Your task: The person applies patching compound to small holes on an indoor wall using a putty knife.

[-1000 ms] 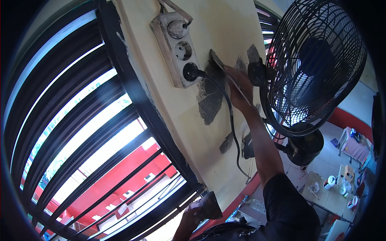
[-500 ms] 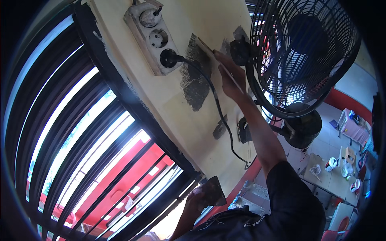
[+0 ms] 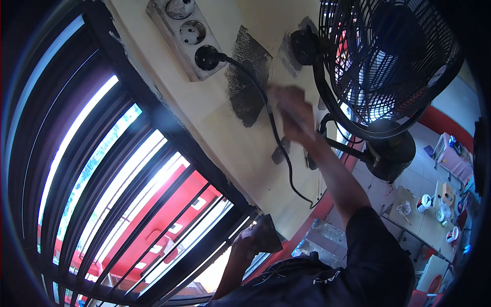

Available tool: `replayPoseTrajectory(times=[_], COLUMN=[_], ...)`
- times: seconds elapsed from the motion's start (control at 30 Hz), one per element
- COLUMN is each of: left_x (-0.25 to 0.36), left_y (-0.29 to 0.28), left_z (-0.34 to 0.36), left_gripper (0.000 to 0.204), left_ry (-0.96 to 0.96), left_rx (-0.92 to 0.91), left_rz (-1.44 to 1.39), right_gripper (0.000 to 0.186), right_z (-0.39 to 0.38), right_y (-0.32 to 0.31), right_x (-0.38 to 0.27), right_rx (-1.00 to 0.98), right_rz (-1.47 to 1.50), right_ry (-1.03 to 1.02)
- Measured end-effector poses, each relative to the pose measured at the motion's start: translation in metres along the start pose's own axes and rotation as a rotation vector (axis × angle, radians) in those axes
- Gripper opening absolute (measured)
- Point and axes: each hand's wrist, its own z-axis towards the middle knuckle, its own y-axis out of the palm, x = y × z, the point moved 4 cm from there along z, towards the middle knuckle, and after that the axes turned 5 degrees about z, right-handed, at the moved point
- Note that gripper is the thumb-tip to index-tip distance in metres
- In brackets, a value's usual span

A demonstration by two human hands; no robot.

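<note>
My right hand (image 3: pixel 292 110) is raised to the cream wall (image 3: pixel 215 138), closed around a thin putty knife (image 3: pixel 303 122). Motion smears the hand, and the blade cannot be made out clearly. It is just right of a rough dark grey putty patch (image 3: pixel 249 77); a black power cord (image 3: pixel 276 130) runs between them. Low at the wall's edge, my left hand (image 3: pixel 245 241) grips a dark, flat, wide-bladed piece (image 3: pixel 268 235) that looks like a broad putty knife; its handle is hidden in the fingers.
A white socket strip (image 3: pixel 192 33) on the wall holds the cord's plug (image 3: pixel 207 57). A black wall fan (image 3: pixel 388 66) hangs close to my right arm. Dark window bars (image 3: pixel 117 169) fill the left side. Below right stands a table (image 3: pixel 404 215) with white tubs (image 3: pixel 423 202).
My right hand has moved down and slightly right, away from the upper part of the grey patch. My left hand still holds the dark piece, and the view has shifted slightly.
</note>
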Motion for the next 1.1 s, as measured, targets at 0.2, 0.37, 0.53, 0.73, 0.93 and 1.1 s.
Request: replayPoseTrajectory(times=[0.2, 0.37, 0.53, 0.73, 0.93, 1.1], left_x=[-0.002, 0.04, 0.039, 0.016, 0.035, 0.025], left_y=[0.007, 0.017, 0.007, 0.003, 0.039, 0.013], left_z=[-0.016, -0.057, -0.051, -0.015, -0.019, -0.045], left_gripper=[0.03, 0.019, 0.012, 0.022, 0.044, 0.011], left_ry=[0.056, 0.338, 0.224, 0.405, 0.084, 0.336], left_rx=[-0.016, 0.13, 0.171, 0.043, -0.053, 0.141], left_rz=[0.019, 0.671, 0.739, 0.687, 0.012, 0.727], right_gripper=[0.031, 0.03, 0.039, 0.037, 0.04, 0.036], right_z=[0.076, 0.066, -0.025, -0.034, -0.002, -0.053], right_y=[-0.006, -0.006, 0.014, 0.021, -0.02, 0.009], right_x=[0.015, 0.011, 0.001, -0.036, 0.008, 0.016], right_rx=[0.048, -0.08, -0.279, -0.475, -0.097, -0.322], right_rz=[-0.662, -0.742, -0.324, -0.796, -0.64, -0.626], right_ry=[-0.252, -0.165, -0.09, -0.076, -0.18, 0.037])
